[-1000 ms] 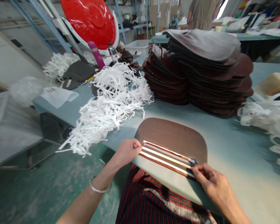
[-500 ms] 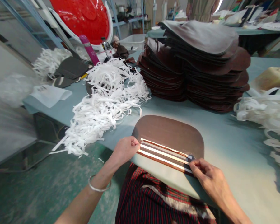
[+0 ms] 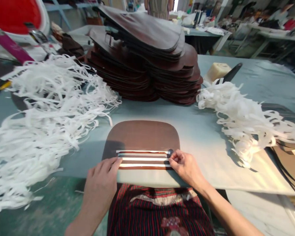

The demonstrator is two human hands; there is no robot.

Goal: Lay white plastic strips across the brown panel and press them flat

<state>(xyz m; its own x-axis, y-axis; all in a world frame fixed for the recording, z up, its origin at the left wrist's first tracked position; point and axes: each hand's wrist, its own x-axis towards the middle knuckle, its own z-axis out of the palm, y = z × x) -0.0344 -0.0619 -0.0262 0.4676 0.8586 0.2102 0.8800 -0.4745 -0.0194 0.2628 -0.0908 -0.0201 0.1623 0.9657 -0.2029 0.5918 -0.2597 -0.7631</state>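
A brown rounded leather-like panel point(image 3: 142, 134) lies flat near the table's front edge, with several white strips point(image 3: 145, 159) and narrow reddish-brown bands running across its lower part. My left hand point(image 3: 102, 180) rests on the panel's lower left, thumb at the left end of the middle white strip and fingers laid flat. At the other end, my right hand point(image 3: 185, 165) is closed in a pinch at the right tip of that strip. Beside its fingertips is a small dark round spot point(image 3: 171, 152). The right fingertips partly cover the strip end.
Tall stacks of dark brown panels point(image 3: 147, 70) stand behind. Heaps of white curled strips lie left point(image 3: 51, 108) and right point(image 3: 248, 118). A cream block point(image 3: 217, 71) with a dark-handled tool point(image 3: 232, 72) sits at back right. A person point(image 3: 159, 8) stands in the background.
My view has swung to the right, so the panel appears further left and straighter. My left hand has gone from a pinch at the strip end to lying flatter on the panel.
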